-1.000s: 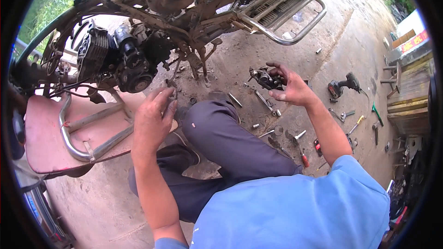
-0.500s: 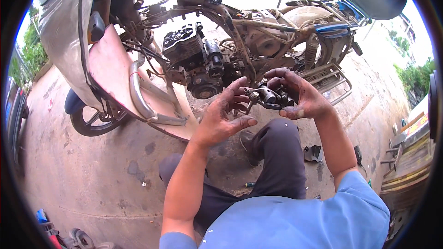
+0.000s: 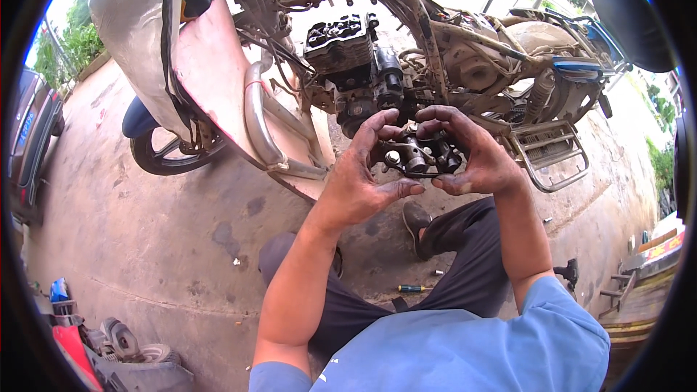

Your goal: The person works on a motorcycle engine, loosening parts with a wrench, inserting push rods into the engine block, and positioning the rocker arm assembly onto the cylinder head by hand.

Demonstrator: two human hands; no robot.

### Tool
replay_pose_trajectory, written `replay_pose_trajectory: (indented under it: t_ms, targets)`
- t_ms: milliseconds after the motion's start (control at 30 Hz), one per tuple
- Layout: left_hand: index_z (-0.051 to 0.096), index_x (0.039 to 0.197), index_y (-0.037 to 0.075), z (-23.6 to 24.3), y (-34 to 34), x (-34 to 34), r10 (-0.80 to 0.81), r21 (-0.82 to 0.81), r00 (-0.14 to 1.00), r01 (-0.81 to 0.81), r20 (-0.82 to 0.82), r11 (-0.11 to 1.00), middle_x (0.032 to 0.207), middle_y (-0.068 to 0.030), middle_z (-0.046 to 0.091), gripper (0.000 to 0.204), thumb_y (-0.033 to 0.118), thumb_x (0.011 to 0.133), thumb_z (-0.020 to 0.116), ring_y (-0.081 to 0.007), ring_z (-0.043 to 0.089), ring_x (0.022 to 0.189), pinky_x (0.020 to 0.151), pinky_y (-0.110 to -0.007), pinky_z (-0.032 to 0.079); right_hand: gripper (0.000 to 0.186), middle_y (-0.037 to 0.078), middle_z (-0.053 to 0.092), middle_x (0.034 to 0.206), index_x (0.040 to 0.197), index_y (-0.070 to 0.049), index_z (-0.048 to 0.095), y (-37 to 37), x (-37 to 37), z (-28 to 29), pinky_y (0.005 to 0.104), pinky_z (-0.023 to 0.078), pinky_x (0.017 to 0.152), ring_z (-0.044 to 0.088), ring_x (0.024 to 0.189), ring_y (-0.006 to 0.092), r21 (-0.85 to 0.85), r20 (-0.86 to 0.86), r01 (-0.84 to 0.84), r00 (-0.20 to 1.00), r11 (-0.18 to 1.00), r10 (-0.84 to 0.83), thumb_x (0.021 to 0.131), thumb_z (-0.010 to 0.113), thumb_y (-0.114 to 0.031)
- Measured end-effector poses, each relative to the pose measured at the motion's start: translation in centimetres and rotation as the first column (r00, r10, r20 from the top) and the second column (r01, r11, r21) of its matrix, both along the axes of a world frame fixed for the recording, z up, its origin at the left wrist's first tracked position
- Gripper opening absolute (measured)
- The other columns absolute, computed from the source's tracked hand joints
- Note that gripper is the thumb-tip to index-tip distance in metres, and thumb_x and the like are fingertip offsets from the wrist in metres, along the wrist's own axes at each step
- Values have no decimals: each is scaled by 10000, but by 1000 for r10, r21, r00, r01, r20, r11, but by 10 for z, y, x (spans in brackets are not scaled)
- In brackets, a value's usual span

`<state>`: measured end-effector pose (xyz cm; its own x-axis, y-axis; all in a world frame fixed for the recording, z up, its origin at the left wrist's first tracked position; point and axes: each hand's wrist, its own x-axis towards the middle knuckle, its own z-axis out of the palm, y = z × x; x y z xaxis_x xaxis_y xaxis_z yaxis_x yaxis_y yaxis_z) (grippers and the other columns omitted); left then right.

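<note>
Both hands, left hand (image 3: 361, 178) and right hand (image 3: 473, 154), grip dark engine part (image 3: 420, 154) before engine (image 3: 347, 51); refitting likely, needing careful alignment.

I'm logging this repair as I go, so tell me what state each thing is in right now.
Left hand: greasy, gripping the engine part.
Right hand: greasy, gripping the engine part.
Engine part: off the bike, held up in both hands.
Motorcycle: stripped, frame bare, engine top uncovered.
Front wheel: mounted, on the ground.
Screwdriver: lying on the concrete.
</note>
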<state>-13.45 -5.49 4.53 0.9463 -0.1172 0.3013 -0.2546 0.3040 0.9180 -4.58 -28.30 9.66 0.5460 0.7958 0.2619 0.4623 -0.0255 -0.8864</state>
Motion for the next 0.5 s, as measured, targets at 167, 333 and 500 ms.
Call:
replay_pose_trajectory:
  t_ms: [167, 333, 500]
  targets:
    - [468, 1502, 38, -5, 2, 10, 140, 256, 986, -159, 90, 954, 1390, -88, 590, 993, 109, 665, 998, -206, 608, 1243, 1113, -361, 490, 986, 58, 639, 1297, 1565, -115, 408, 2, 9, 1, 334, 511, 1064, 603, 1211, 153, -148, 24, 39, 999, 988, -35, 691, 856, -25]
    - [626, 1332, 10, -4, -4, 20, 237, 640, 942, -335, 237, 692, 1211, -112, 679, 824, 190, 622, 1002, -251, 643, 1175, 1022, -385, 514, 998, 128, 669, 1226, 1523, -64, 436, -4, 32, -16, 433, 508, 1062, 633, 1203, 333, -195, 327, 60, 945, 979, 7, 631, 884, -93]
    - [640, 1253, 21, -15, -18, 35, 191, 754, 910, -412, 368, 512, 1177, -153, 665, 749, 186, 609, 983, -338, 650, 1131, 982, -434, 523, 944, 135, 677, 1224, 1490, -51, 464, -13, 44, -34, 454, 481, 1074, 616, 1237, 343, -222, 371, 63, 928, 973, 25, 651, 893, -121]
